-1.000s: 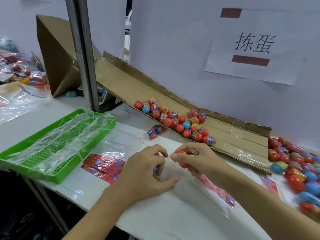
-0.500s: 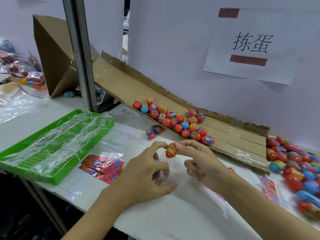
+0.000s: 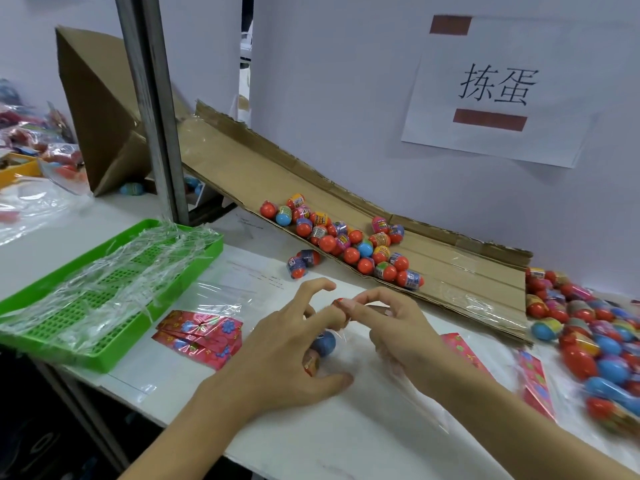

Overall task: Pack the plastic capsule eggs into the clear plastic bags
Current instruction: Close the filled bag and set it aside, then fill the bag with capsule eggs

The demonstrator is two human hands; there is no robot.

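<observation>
My left hand and my right hand meet over the white table's middle. Between their fingertips sits a red capsule egg, mostly hidden; my right fingers pinch it. A blue-topped egg and an orange one lie under my left hand inside a clear plastic bag whose mouth my left fingers hold. Several loose eggs rest on the cardboard ramp. Two eggs lie on the table just below the ramp.
A green tray covered with clear film stands at the left. Red flowered bag headers lie beside it. Packed bags of eggs pile up at the right. A metal post rises behind the tray.
The orange egg held up between both hands half a second ago has gone down toward the bag mouth. Both hands have drawn closer together and lower.
</observation>
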